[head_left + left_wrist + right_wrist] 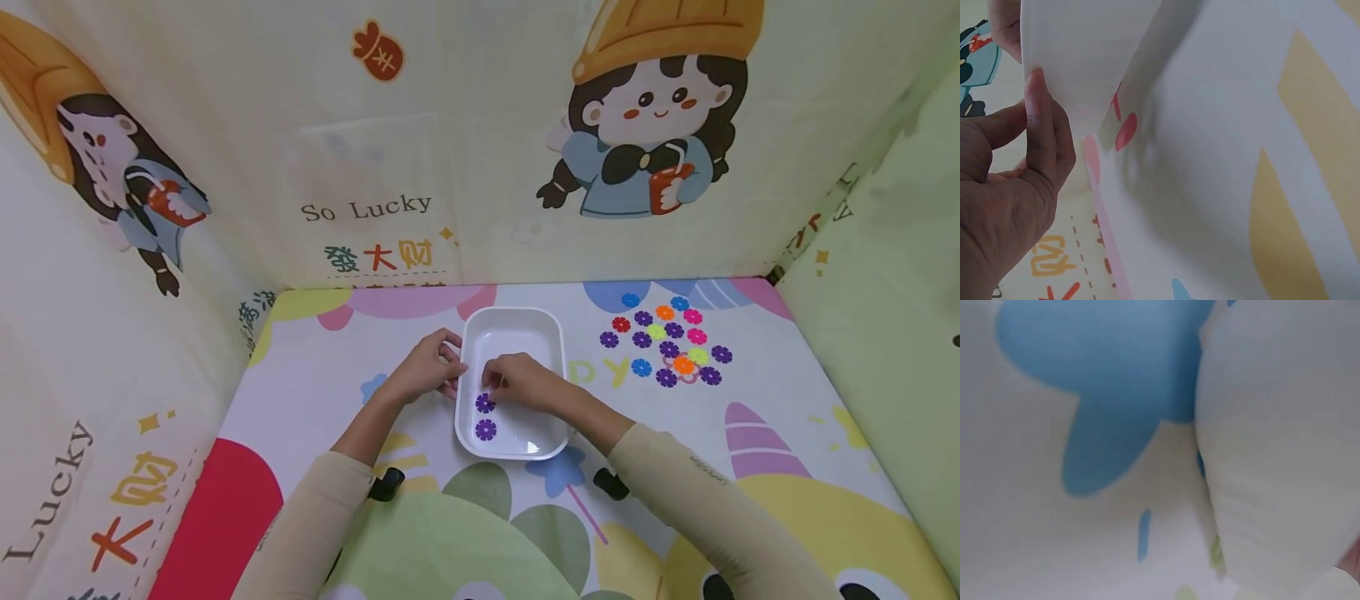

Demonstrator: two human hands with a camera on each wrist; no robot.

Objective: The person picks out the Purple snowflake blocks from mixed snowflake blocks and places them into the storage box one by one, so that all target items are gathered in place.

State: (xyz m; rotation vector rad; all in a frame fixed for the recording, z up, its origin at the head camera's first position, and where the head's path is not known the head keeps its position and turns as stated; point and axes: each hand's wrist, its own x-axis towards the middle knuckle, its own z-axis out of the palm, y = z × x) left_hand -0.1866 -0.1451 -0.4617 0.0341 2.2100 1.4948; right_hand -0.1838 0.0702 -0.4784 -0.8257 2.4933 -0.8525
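A white tray (512, 329) stands on the patterned table. In the head view, my left hand (429, 367) is at its left rim, and the left wrist view has thumb and fingers of that hand (1019, 181) pinching the tray's edge (1085, 56). My right hand (525, 383) reaches into the tray with fingers bent downward. Its fingertips are close to a purple notched disc (485, 403); whether they pinch anything is hidden. Below that disc lies another purple disc (486, 430). The right wrist view catches mostly the sleeve (1279, 456) and tablecloth.
Several loose notched discs in purple (669, 349), orange (664, 312), blue (641, 367), pink (697, 336), red (621, 324) and yellow lie right of the tray. Printed cloth walls (487, 167) close off the table's back and sides.
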